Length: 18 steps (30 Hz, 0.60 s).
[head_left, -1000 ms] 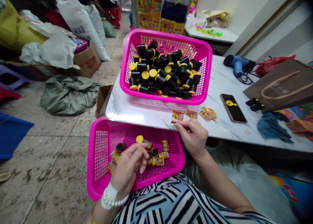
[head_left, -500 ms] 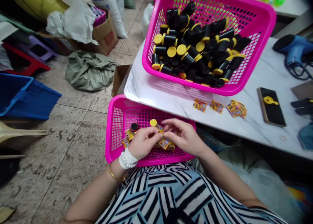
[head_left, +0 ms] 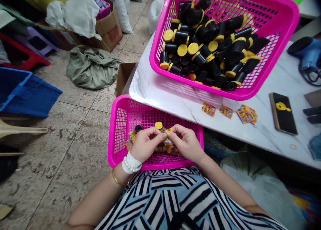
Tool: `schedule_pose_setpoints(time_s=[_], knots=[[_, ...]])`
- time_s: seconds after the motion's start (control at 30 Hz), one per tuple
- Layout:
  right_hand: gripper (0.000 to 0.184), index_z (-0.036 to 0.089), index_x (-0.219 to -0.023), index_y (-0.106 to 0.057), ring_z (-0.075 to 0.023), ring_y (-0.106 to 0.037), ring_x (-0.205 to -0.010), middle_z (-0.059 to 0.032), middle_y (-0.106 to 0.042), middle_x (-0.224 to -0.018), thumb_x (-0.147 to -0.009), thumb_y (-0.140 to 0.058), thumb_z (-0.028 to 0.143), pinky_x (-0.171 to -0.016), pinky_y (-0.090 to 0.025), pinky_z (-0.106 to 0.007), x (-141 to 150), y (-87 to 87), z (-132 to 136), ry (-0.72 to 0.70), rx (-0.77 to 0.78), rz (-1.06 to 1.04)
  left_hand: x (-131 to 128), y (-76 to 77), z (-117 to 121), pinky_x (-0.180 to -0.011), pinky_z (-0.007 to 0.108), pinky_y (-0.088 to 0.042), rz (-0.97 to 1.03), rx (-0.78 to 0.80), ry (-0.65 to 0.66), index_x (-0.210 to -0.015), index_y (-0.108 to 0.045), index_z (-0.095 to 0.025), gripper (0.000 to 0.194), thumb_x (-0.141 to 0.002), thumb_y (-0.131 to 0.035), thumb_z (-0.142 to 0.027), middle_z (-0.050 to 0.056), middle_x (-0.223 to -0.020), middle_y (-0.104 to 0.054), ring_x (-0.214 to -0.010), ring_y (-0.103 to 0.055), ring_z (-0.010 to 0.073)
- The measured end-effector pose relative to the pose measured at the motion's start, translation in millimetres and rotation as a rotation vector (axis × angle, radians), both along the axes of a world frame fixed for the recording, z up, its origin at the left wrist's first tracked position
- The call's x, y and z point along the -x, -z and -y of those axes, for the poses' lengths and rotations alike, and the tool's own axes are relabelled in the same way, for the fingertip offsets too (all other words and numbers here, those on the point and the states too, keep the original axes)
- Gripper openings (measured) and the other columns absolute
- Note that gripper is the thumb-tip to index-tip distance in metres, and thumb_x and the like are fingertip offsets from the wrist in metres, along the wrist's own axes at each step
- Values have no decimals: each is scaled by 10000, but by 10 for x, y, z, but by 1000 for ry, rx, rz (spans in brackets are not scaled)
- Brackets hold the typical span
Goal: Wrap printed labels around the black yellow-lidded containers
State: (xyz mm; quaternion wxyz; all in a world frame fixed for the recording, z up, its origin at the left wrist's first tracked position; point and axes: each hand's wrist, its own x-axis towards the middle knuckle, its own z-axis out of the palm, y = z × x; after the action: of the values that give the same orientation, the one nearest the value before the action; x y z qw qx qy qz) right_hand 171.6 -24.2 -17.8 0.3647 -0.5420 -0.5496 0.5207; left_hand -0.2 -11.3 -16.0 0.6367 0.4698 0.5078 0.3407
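My left hand (head_left: 145, 143) and my right hand (head_left: 185, 142) meet over the small pink basket (head_left: 120, 129) on my lap. Both pinch one small black tube partly wrapped in a yellow printed sticker (head_left: 166, 136). Under the hands lie a few stickered tubes, a yellow-capped tube (head_left: 158, 125) and a bare black one (head_left: 138, 128). On the marble table (head_left: 175, 99) stands a large pink basket (head_left: 271, 72) heaped with black tubes with yellow caps (head_left: 213, 52). Loose stickers (head_left: 227, 110) lie on the table near its front edge.
A phone (head_left: 283, 112) and a blue heat gun (head_left: 307, 54) lie at the table's right. On the tiled floor at left are a blue crate (head_left: 27, 94), a green bag (head_left: 91, 66), a cardboard box (head_left: 107, 25) and white sacks.
My right hand left the table's stickers and came down to the lap basket. Both hands closed together on one tube. The view tilted down and to the left.
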Motion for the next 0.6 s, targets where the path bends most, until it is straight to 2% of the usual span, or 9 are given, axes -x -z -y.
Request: schedule_pose_setpoints(time_s=[0.13,0.23,0.33,0.43,0.6], knots=[[306,199,-751,-551,-92,-453,-462,43,-518,-536,-934,-572,444,-429,-340,-203,21,94,7,165,-57,77,-32,-83,82,-519,213,-399,-8,-55,-239,-674,-618,-165,328,-820,-704,-447,-23,-573,-555,-529,-482,97],[349,200,-752,-565,-94,-443,-437,49,-499,-507,-950,-537,487,-424,-345,-207,43,130,17,229,-57,19,-41,-149,186,-452,206,-358,7,-52,-231,-654,-649,-161,377,-848,-667,-484,-21,-516,-534,-456,-449,84],[376,198,-730,-569,-93,-442,-435,48,-496,-503,-953,-531,498,-426,-350,-208,65,126,36,228,-59,-12,-51,-177,263,-429,204,-347,7,-56,-222,-772,-742,-151,351,-870,-645,-475,-12,-526,-555,-434,-455,79],[386,196,-707,-560,-92,-441,-442,45,-501,-509,-948,-543,497,-427,-351,-209,85,110,48,229,-67,-14,-58,-177,298,-425,201,-353,14,-75,-238,-878,-774,-157,330,-889,-628,-452,-11,-553,-572,-433,-459,75],[410,199,-670,-528,-95,-441,-460,41,-497,-513,-944,-546,503,-431,-349,-210,107,103,45,255,-105,27,-52,-176,324,-461,217,-400,-36,-131,-277,-898,-787,-157,332,-898,-615,-441,9,-584,-613,-464,-488,91]])
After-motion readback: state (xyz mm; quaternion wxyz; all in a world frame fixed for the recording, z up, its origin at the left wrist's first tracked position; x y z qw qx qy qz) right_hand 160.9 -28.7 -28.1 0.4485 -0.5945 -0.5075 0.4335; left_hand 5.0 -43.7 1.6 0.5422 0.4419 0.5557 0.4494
